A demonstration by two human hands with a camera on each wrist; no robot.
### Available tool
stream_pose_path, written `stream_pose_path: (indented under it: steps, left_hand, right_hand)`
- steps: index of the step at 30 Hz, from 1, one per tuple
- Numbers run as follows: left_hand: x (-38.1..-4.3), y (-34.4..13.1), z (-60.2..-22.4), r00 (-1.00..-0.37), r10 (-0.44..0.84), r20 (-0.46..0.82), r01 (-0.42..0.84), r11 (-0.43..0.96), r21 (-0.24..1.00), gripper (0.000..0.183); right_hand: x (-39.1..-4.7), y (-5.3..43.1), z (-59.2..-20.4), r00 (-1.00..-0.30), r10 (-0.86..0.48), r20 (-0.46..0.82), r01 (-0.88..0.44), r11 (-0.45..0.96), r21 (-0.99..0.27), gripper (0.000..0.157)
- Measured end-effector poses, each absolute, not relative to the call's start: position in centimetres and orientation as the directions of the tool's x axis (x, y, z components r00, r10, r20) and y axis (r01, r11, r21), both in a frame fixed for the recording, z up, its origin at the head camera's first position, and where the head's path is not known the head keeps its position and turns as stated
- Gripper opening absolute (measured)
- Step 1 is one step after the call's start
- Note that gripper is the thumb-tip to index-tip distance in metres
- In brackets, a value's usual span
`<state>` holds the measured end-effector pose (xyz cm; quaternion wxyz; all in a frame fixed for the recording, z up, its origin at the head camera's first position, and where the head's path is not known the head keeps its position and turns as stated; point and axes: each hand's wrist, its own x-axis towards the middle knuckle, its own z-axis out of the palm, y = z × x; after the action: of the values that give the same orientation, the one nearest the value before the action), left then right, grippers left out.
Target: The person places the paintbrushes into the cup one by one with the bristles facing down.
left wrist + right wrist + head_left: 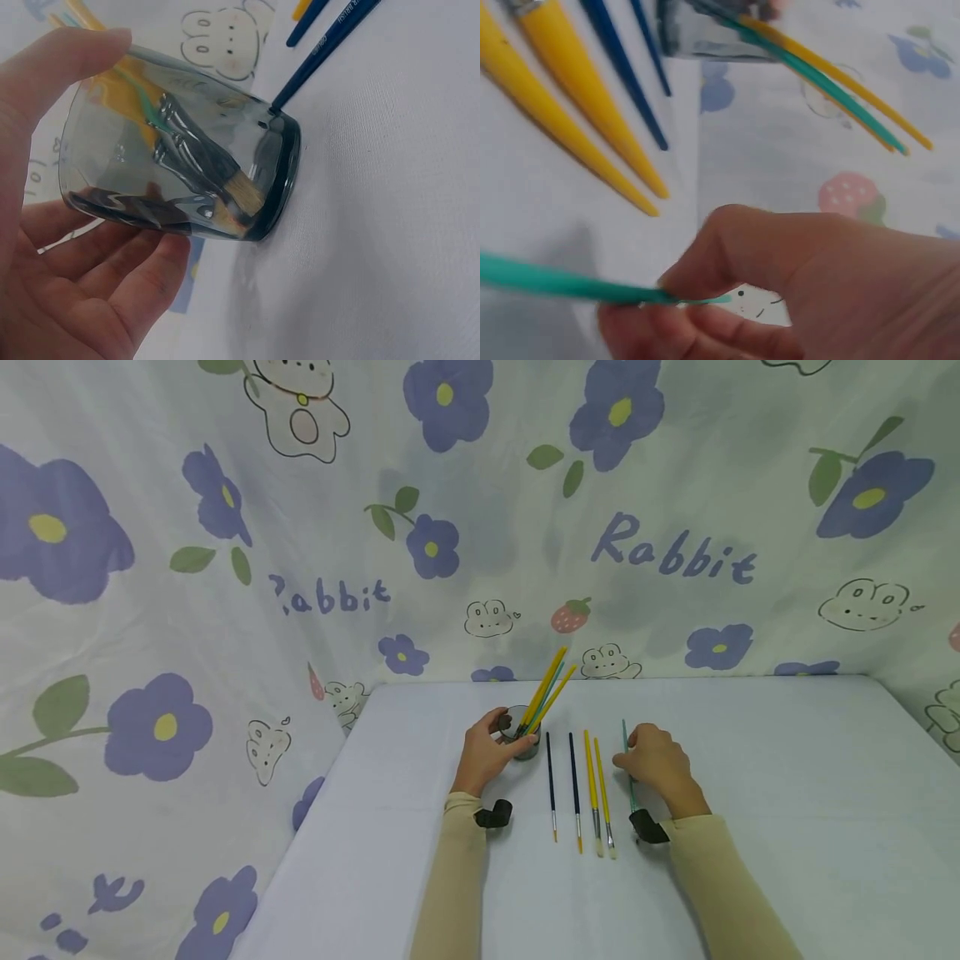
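Observation:
My left hand (483, 758) holds a clear, greyish drinking glass (262, 142), thumb on one side and fingers on the other. Inside the glass stand several paintbrushes, yellow ones (546, 677) and a green one, bristles down and handles leaning right. My right hand (663, 764) pinches a green paintbrush (555, 285) near its handle tip, between thumb and fingers. The brush's lower end is hidden behind the black wrist strap in the head view. Between the hands lie two dark blue paintbrushes (574, 777) and two yellow paintbrushes (590, 768), bristles toward me.
A white cloth covers the table (810, 827). Behind it and to the left hangs a curtain (510, 527) with purple flowers, rabbits and lettering. A black strap (495, 814) sits at the left wrist, another (647, 827) at the right.

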<state>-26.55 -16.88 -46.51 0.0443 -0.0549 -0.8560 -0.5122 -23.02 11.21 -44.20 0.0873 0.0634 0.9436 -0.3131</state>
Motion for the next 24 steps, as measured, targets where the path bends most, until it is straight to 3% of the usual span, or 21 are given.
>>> stream_pose_path:
  steps: [12, 24]
  left_hand:
    - [-26.7, -16.9, -46.7, -0.989, 0.048, 0.137, 0.143, 0.481, 0.865, 0.086]
    - [-26.7, -17.0, -46.6, -0.988, 0.064, 0.138, 0.152, 0.463, 0.873, 0.087]
  right_hand:
    - [-23.7, 11.9, -43.8, -0.993, 0.019, -0.120, 0.116, 0.438, -0.892, 0.042]
    - [-23.1, 11.5, -42.2, -0.996, 0.084, -0.037, 0.047, 0.114, -0.992, 0.039]
